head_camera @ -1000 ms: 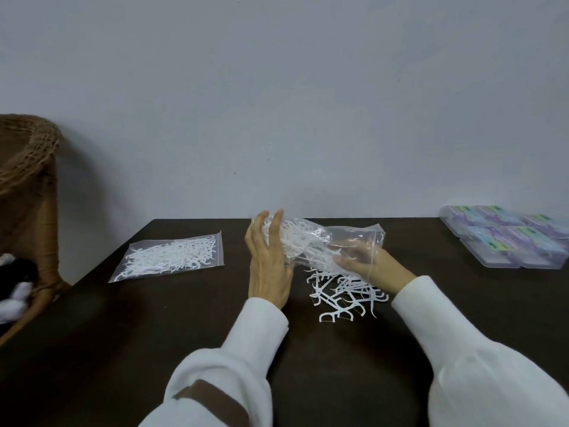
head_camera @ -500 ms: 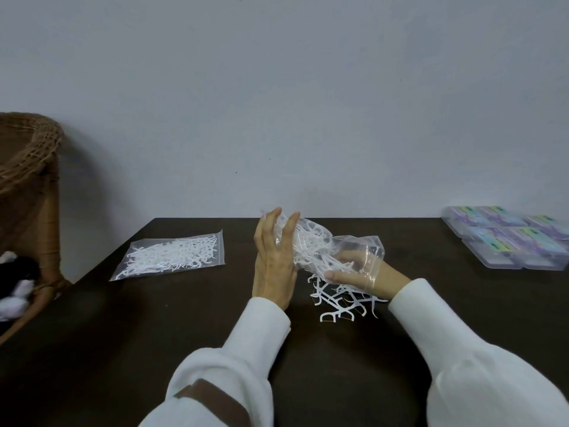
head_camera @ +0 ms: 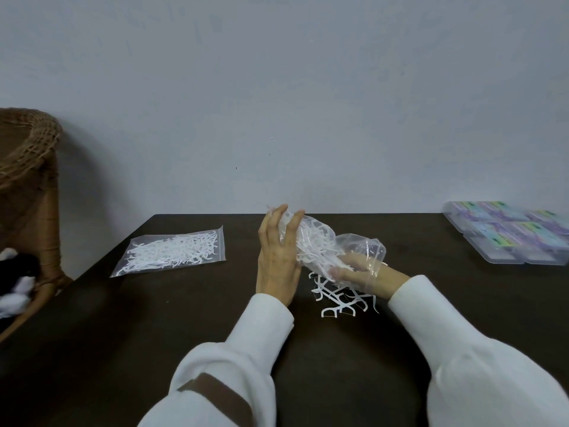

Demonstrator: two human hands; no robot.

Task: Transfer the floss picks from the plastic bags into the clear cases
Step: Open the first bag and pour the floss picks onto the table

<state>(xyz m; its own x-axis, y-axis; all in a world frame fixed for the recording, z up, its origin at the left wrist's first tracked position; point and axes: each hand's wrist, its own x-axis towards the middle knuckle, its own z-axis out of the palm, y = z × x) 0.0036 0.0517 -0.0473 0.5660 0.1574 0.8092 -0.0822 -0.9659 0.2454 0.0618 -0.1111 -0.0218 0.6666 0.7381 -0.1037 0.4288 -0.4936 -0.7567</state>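
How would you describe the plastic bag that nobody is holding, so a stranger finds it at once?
Start at the wicker chair on the left, then go right onto the dark table. The flat plastic bag lies there full of white floss picks, untouched, unlike the crumpled bag held between both hands.

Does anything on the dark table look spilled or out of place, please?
Yes: loose white floss picks lie scattered on the dark table, beneath the clear plastic bag held by both hands, rather than in the clear cases at the far right.
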